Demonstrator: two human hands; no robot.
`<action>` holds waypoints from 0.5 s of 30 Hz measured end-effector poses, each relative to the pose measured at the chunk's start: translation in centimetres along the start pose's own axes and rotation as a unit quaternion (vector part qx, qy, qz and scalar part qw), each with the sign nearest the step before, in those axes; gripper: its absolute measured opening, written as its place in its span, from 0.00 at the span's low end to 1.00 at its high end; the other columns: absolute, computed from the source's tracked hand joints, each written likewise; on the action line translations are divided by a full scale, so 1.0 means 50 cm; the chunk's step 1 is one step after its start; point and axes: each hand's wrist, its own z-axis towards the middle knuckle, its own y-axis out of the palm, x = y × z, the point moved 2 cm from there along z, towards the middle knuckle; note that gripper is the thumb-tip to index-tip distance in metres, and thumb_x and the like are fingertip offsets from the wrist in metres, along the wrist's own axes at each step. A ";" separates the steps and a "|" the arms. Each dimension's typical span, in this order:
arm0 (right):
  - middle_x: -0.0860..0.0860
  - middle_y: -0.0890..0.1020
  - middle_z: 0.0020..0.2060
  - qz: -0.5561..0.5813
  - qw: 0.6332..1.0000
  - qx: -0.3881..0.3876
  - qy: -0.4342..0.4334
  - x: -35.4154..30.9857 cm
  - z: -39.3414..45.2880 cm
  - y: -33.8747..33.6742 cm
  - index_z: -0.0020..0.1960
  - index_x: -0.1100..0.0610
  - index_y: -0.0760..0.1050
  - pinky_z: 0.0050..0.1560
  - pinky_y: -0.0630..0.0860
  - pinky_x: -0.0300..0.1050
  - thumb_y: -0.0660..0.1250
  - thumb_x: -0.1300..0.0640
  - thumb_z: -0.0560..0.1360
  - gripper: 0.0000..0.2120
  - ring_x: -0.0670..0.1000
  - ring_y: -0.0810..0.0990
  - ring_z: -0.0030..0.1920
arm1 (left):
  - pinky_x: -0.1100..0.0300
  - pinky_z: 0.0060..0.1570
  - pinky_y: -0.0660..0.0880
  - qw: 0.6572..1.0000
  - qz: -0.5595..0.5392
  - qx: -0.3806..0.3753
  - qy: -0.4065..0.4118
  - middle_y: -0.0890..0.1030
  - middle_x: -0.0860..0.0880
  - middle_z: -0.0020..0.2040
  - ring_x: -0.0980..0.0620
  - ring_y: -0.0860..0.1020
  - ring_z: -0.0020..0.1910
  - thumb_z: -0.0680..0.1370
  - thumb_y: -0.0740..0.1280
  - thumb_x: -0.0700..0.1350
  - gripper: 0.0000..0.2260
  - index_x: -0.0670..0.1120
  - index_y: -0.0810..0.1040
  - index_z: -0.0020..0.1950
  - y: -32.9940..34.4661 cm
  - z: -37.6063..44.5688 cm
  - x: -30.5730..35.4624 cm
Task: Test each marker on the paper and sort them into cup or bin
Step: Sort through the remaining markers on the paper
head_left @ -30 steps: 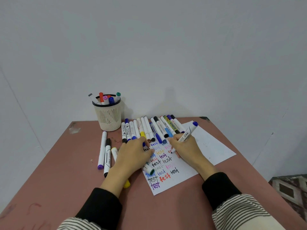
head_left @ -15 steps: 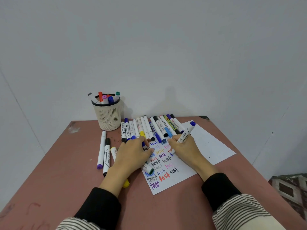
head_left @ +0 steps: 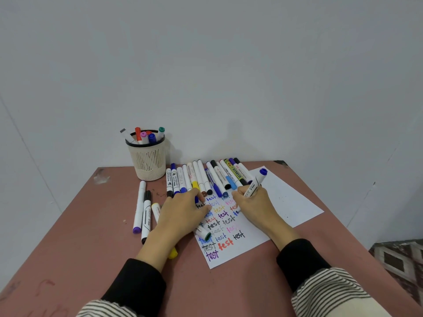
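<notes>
Head view — right hand (head_left: 254, 208): we see it gripping a white marker (head_left: 254, 184), blue end up, its tip on the paper (head_left: 281, 200).
Left hand (head_left: 183, 216): fingers loosely bent, resting on the paper's left edge — a green-ended marker (head_left: 203, 232) pokes out beneath; whether it's held, we cannot tell.
Cup (head_left: 148, 160): far left.

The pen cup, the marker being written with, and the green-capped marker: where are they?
pen cup (head_left: 148, 163), head view, its mesh wall
marker (head_left: 256, 183), head view, its white barrel
green-capped marker (head_left: 204, 233), head view, near its cap
</notes>
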 end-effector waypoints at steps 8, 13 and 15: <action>0.48 0.72 0.25 0.009 0.999 0.042 0.002 0.005 0.012 -0.009 0.30 0.56 0.63 0.44 0.78 0.41 0.64 0.61 0.78 0.20 0.48 0.74 0.35 | 0.57 0.41 0.63 1.000 0.000 0.000 -0.001 0.70 0.55 0.30 0.58 0.68 0.31 0.77 0.64 0.59 0.12 0.54 0.74 0.54 0.001 0.002 -0.001; 0.45 0.72 0.23 0.003 1.000 0.015 0.007 0.013 0.017 -0.018 0.31 0.60 0.63 0.38 0.76 0.31 0.65 0.62 0.78 0.19 0.39 0.72 0.29 | 0.57 0.42 0.63 1.000 -0.003 -0.002 0.000 0.70 0.55 0.31 0.58 0.69 0.33 0.78 0.64 0.59 0.12 0.54 0.74 0.54 0.000 0.003 -0.001; 0.41 0.71 0.20 -0.003 1.000 0.010 0.007 0.014 0.015 -0.014 0.29 0.57 0.64 0.36 0.75 0.29 0.64 0.61 0.79 0.20 0.39 0.70 0.26 | 0.57 0.42 0.64 1.000 -0.001 -0.004 0.000 0.71 0.55 0.31 0.58 0.69 0.33 0.77 0.64 0.60 0.12 0.54 0.74 0.55 0.001 0.003 -0.001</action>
